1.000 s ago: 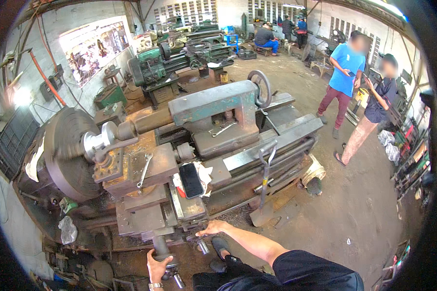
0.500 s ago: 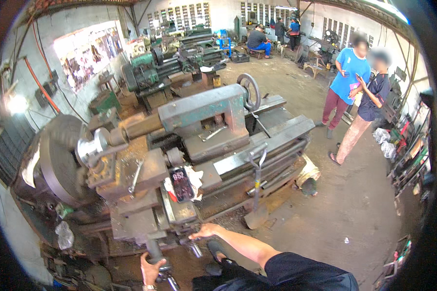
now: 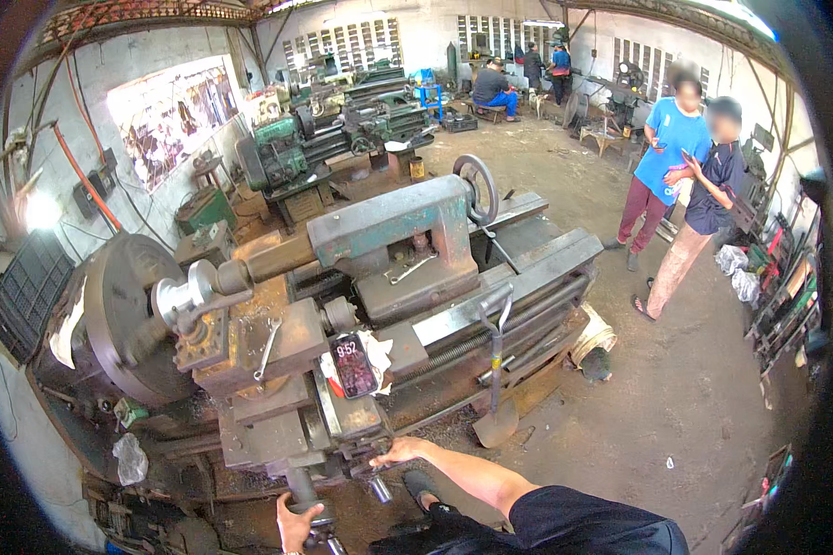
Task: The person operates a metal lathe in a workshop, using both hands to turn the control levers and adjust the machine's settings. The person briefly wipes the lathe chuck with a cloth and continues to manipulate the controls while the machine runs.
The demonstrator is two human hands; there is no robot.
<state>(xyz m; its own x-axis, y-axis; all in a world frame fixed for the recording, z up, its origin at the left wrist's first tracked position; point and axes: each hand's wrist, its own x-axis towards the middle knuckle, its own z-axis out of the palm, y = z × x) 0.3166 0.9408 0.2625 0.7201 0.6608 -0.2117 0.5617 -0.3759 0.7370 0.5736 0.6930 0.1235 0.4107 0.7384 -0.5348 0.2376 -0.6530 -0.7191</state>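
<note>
A large metal lathe (image 3: 379, 231) fills the middle, with a round chuck (image 3: 125, 319) at its left end. A shiny metal workpiece (image 3: 183, 294) sits between the chuck and the tailstock (image 3: 389, 222). My left hand (image 3: 296, 524) curls around a cylindrical crank handle (image 3: 322, 524) at the front of the carriage, thumb and finger on either side. Further right, my right hand (image 3: 402, 451) closes its fingers at a small control lever (image 3: 376, 474) on the carriage front; the fingertips are partly hidden. A phone (image 3: 354, 366) lies on a white cloth on the carriage above it.
A wrench (image 3: 268, 350) rests on the tool slide, another spanner (image 3: 411, 269) on the tailstock base. A shovel (image 3: 497, 416) leans against the bed near a white bucket (image 3: 594, 338). Two people (image 3: 680, 176) stand at right; several others work at the back near green machines (image 3: 287, 148).
The view has shifted slightly, so the lathe appears a little lower and further right. Both hands stay at the same handles.
</note>
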